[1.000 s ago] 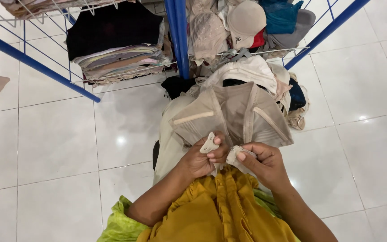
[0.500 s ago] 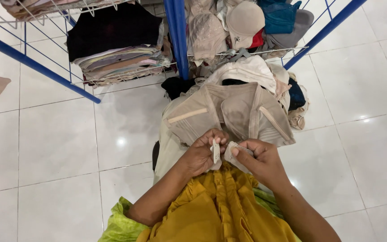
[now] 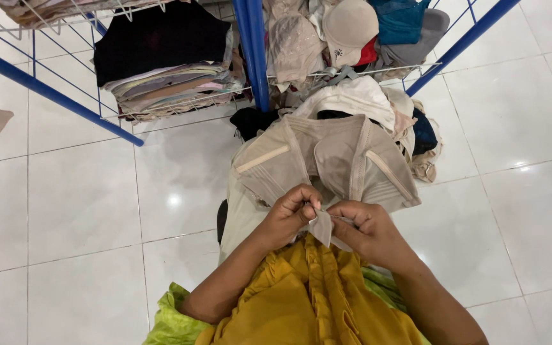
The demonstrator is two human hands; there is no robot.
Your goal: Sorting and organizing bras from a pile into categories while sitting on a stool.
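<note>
White tiles; garment pile (image 3: 378,108) seemingly behind beige garment (image 3: 327,160).

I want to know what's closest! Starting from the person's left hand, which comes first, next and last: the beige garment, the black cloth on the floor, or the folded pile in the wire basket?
From the left hand:
1. Beige garment: pinched in the fingers, right in front.
2. Black cloth: on the floor, just beyond the garment.
3. Folded pile: in the wire basket, up and left, farthest.
</note>
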